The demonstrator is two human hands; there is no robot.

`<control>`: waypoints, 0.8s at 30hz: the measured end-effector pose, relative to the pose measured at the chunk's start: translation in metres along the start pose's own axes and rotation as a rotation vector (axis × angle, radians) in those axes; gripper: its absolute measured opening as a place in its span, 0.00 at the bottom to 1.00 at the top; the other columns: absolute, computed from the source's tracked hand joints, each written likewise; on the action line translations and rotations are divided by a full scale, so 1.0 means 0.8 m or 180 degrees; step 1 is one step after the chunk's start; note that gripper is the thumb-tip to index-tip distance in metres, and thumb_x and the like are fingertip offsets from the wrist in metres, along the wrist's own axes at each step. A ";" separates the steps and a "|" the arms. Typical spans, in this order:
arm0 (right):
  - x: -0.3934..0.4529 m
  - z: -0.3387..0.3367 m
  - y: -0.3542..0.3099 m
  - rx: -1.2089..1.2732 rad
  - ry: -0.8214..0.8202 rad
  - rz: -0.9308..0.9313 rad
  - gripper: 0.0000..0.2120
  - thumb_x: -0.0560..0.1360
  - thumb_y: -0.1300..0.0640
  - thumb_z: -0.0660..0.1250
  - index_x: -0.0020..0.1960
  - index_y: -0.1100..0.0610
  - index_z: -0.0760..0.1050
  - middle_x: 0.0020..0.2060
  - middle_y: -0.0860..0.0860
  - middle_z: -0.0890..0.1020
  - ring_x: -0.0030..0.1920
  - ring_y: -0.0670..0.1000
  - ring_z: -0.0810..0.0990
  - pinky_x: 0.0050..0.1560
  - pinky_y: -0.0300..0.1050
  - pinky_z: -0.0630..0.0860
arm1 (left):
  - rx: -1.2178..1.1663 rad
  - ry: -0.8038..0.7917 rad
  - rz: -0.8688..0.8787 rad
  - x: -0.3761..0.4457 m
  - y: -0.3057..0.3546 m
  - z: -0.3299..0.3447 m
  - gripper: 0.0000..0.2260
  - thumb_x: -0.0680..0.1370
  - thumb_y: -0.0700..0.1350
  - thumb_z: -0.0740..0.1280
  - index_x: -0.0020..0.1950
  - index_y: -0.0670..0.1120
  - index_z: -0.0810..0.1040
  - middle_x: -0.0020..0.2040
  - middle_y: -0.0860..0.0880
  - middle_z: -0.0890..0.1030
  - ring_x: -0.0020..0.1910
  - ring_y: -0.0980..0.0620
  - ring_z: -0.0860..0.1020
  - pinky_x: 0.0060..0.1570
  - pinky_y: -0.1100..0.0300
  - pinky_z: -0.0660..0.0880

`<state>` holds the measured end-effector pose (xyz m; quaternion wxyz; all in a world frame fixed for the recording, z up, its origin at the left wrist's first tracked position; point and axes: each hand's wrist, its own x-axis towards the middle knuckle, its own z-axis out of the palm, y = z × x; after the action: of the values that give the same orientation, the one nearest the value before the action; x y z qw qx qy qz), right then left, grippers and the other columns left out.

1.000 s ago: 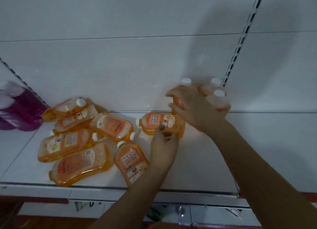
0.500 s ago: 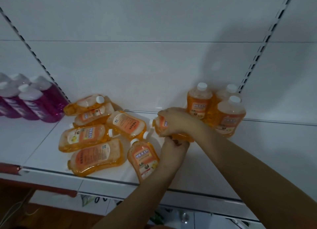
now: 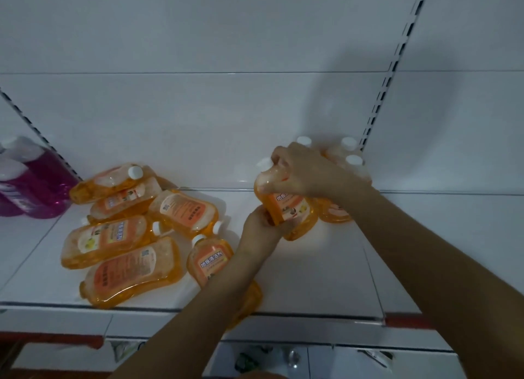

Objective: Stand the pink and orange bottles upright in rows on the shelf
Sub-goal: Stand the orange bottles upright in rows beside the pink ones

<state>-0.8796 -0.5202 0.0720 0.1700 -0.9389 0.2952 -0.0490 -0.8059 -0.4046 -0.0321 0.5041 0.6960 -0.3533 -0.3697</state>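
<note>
Both hands hold one orange bottle [image 3: 289, 205] nearly upright, tilted a little, on the white shelf [image 3: 326, 279]. My right hand [image 3: 303, 171] grips its shoulder and neck from above; my left hand [image 3: 263, 225] grips its lower left side. Behind it, at the back wall, stand three upright orange bottles [image 3: 351, 163], partly hidden by my right hand. Several orange bottles [image 3: 119, 236] lie flat in a heap on the shelf's left half. One lying bottle [image 3: 211, 261] points its white cap toward the back, with my left forearm crossing over it. Pink bottles [image 3: 31, 185] stand upright at far left.
A slotted upright post [image 3: 382, 86] runs up the back wall just right of the standing orange bottles, and another [image 3: 37, 131] separates the pink bottles. The shelf's front edge [image 3: 283, 316] has a red strip at right. A lower shelf shows below.
The bottle lay flat on the shelf a second ago. Both hands took hold of it, lifted its cap end and turned it nearly upright, shifting it right toward the standing bottles.
</note>
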 end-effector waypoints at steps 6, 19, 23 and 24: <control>-0.016 -0.041 0.028 0.0021 0.0221 -0.0229 0.14 0.74 0.45 0.70 0.56 0.47 0.75 0.46 0.44 0.80 0.46 0.44 0.78 0.47 0.43 0.78 | 0.0439 -0.0318 0.0313 0.018 0.010 0.003 0.20 0.73 0.46 0.75 0.64 0.49 0.77 0.54 0.55 0.81 0.51 0.57 0.79 0.54 0.64 0.75; -0.029 -0.036 0.041 -0.0815 0.0600 -0.0143 0.14 0.73 0.46 0.68 0.55 0.49 0.74 0.45 0.45 0.80 0.45 0.47 0.76 0.42 0.43 0.66 | 0.1478 -0.0068 0.0707 0.057 0.012 0.005 0.20 0.73 0.51 0.75 0.63 0.47 0.78 0.58 0.47 0.83 0.56 0.48 0.81 0.52 0.62 0.72; -0.019 -0.031 0.037 -0.1149 0.0517 -0.0051 0.18 0.73 0.43 0.66 0.57 0.53 0.73 0.53 0.51 0.77 0.51 0.52 0.74 0.49 0.47 0.69 | 0.1806 -0.0101 0.0721 0.048 0.018 -0.011 0.25 0.75 0.52 0.73 0.69 0.46 0.73 0.63 0.47 0.80 0.60 0.48 0.79 0.56 0.61 0.72; -0.018 -0.028 0.033 -0.1104 0.0678 -0.0079 0.20 0.73 0.43 0.67 0.59 0.54 0.73 0.56 0.52 0.76 0.54 0.53 0.73 0.52 0.48 0.70 | 0.1861 -0.0018 0.0795 0.039 0.019 -0.019 0.25 0.75 0.52 0.72 0.70 0.46 0.72 0.63 0.47 0.79 0.60 0.49 0.78 0.58 0.60 0.73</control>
<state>-0.9101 -0.5389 0.0841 -0.0271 -0.9472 0.3040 -0.0985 -0.7797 -0.4291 -0.0189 0.3232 0.7616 -0.5287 -0.1898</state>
